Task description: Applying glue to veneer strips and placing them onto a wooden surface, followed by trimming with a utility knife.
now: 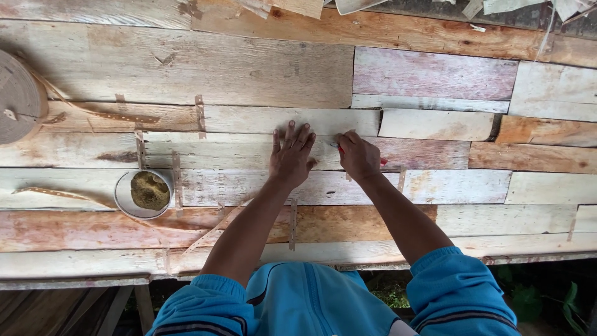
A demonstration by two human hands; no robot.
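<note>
Blue sleeves frame my view: left hand [291, 155] lies flat, fingers splayed, on rough veneer sheets [249, 118]; right hand [359, 157] clenches one red tool [380, 162]; one round bowl [144, 193] sits left.

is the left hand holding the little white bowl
No, the left hand lies flat with fingers spread on the wooden sheets, apart from the white bowl.

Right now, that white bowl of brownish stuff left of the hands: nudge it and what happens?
The white bowl looks low and wide, so it would probably slide on the veneer sheets rather than tip. Its contents look loose and heaped near the rim, so a sharp push may spill some. It likely feels light.
</note>
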